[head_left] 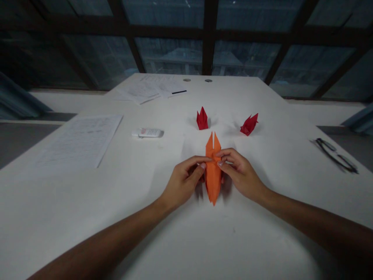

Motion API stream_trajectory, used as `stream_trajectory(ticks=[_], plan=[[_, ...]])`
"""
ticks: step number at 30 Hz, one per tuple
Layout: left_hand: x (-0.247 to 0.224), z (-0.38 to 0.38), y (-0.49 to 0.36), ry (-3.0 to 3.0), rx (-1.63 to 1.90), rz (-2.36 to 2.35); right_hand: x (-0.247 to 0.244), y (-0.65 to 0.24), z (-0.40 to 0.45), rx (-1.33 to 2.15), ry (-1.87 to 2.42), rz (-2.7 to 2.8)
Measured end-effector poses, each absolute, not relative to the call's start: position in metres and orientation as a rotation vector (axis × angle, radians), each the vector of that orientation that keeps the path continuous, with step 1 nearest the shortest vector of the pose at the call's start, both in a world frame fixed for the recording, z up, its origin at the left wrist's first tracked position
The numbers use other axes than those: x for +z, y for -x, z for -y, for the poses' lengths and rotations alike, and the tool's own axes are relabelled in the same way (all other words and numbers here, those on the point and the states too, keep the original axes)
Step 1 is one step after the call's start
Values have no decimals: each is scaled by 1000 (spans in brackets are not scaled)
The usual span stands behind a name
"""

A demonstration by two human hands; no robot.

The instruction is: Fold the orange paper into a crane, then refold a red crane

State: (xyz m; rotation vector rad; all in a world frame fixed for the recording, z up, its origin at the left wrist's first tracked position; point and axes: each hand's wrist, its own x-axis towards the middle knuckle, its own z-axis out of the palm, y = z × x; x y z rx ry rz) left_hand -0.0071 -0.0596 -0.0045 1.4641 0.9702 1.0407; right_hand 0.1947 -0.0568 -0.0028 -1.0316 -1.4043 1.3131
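- Between the two hands, near the middle of the white table, is a folded orange paper, its two narrow points aimed at the windows and its other end towards the person.
- The left hand holds the left edge of the orange paper, thumb and index finger close together on it.
- The right hand holds the right edge, its thumb and index finger set narrowly on the paper, a little below the two points.
- Just beyond the orange paper stands a small red folded paper; a second red folded shape sits to its right, apart from it.
- Left of these lies a white tube with small print, too blurred to read.
- Farther left is a printed sheet stack.
- Towards the far edge, loose papers overlap, with a dark pen-like stick at their right side.
- Two small round discs are near that far edge.
- Close to the right edge of the table rest dark-framed glasses.
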Motion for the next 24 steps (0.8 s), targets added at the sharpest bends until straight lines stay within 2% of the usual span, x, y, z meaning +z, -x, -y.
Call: stream_trajectory(ticks=[24], plan=[[-6, 55, 13, -1418, 1040, -890, -14, -207, 58, 1251, 926, 1574]])
